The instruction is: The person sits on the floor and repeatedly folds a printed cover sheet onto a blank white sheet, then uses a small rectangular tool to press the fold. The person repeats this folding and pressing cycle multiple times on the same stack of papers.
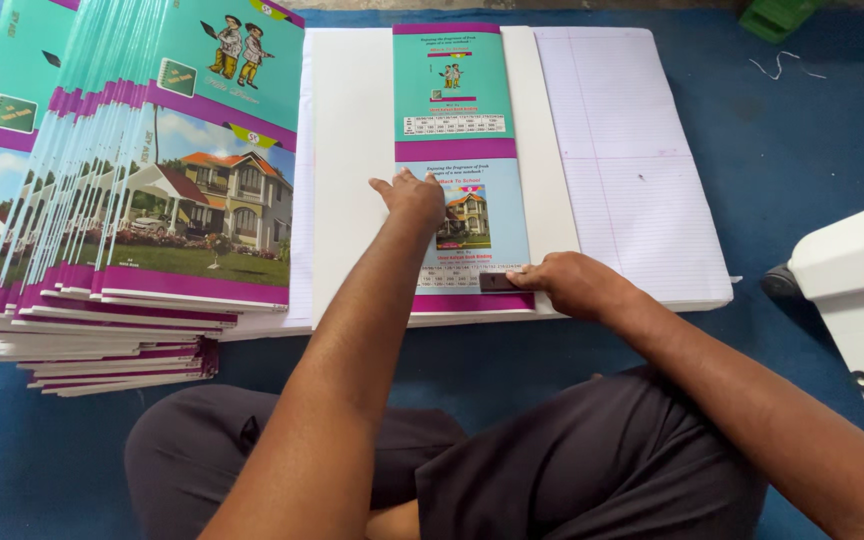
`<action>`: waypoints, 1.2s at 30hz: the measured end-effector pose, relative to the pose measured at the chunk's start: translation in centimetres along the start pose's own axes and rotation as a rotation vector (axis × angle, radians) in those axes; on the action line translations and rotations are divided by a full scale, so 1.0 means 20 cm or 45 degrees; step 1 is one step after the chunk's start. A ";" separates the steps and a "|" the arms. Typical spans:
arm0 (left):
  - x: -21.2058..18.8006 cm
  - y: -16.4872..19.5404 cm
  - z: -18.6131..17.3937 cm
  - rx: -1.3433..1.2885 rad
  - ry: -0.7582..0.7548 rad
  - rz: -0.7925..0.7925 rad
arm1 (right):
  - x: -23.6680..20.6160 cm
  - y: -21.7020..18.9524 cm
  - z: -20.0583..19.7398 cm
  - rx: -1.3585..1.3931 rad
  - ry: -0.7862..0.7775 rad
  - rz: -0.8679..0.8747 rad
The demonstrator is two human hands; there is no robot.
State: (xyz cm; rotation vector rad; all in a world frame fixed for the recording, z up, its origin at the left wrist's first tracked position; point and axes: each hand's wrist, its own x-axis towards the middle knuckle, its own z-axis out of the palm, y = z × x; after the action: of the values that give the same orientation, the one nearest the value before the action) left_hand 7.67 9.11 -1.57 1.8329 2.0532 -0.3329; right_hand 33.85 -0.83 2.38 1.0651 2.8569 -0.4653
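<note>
My left hand (414,196) lies flat with fingers spread on the printed cover strip (454,110) of teal and purple, pressing it onto a wide stack of white sheets (352,150). My right hand (570,283) rests at the strip's near end, fingers closed on a small dark block (497,282) that sits against the cover's lower purple band. Ruled paper (632,170) lies open on the right of the stack.
A tall fanned pile of finished notebooks (142,180) with house-picture covers stands at the left, partly over the sheets. A white machine (857,310) sits at the right edge. Blue floor mat (812,130) lies all around; my crossed legs (552,470) are in front.
</note>
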 end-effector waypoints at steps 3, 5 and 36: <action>-0.02 0.00 0.01 0.053 0.014 0.017 | -0.02 0.00 0.01 -0.034 -0.050 0.044; -0.05 -0.01 0.02 0.032 0.088 0.041 | -0.02 -0.01 0.02 -0.016 -0.005 -0.010; -0.24 0.00 0.22 -0.315 0.631 0.172 | -0.10 0.00 -0.07 0.210 0.305 0.128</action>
State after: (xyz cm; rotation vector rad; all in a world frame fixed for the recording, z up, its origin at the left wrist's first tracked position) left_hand 8.62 2.97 -3.45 2.0238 2.1304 0.4372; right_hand 35.49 -1.61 4.04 1.3728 2.9913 -0.6142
